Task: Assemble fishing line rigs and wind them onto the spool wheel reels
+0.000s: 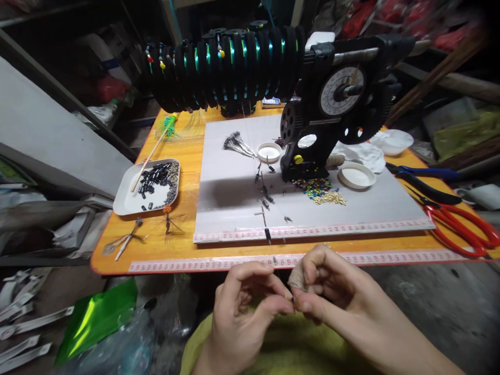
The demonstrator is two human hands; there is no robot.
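My left hand [250, 307] and my right hand [332, 297] meet just in front of the table's near edge. Thumb and fingers of each are pinched together at the same spot; whatever lies between the fingertips is too small to make out. Pale wrapping [299, 276] covers a finger of my right hand. Beyond them, a thin line with black cylinders [267, 234] runs down over the grey board [226, 219] toward my hands. Colored beads [312, 186] and small gold pieces [331, 198] lie on the board below a black machine [308, 125] wound with shiny line.
On the left stands a white tray [121, 200] of black cylinders and small metal parts. Red-handled scissors [461, 229] and pliers [429, 172] lie at the right. Shallow white dishes [356, 177] sit on the board. Measuring tapes [167, 264] run along the front edges.
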